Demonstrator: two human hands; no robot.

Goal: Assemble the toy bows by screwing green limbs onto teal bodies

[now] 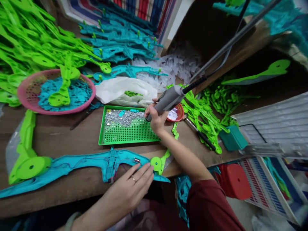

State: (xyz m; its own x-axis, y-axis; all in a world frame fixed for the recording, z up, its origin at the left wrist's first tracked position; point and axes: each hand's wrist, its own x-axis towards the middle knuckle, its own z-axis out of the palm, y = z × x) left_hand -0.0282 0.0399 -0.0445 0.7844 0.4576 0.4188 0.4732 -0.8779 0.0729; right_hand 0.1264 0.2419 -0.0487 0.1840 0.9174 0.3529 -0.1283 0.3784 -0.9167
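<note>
My right hand (157, 120) is wrapped round a grey electric screwdriver (169, 99), whose tip points down into the green perforated tray (130, 134). Small silver screws (122, 118) fill the far part of that tray. My left hand (131, 184) lies flat with its fingers stretched out, on or just over the right end of a blue bow-shaped plastic part (84, 159). Thin wires and a small dark component (137, 160) show inside this part. A green arm with a round end (157, 164) sits by my left fingertips; another green arm (31, 166) lies at the part's left end.
A pink basket (21, 91) of blue pieces stands behind on the left. Green parts (19, 41) and blue parts (125, 41) are heaped at the back. A white bag (110, 89) lies beyond the tray. To the right are a black-handled tool (204, 139) and a red stool (237, 181).
</note>
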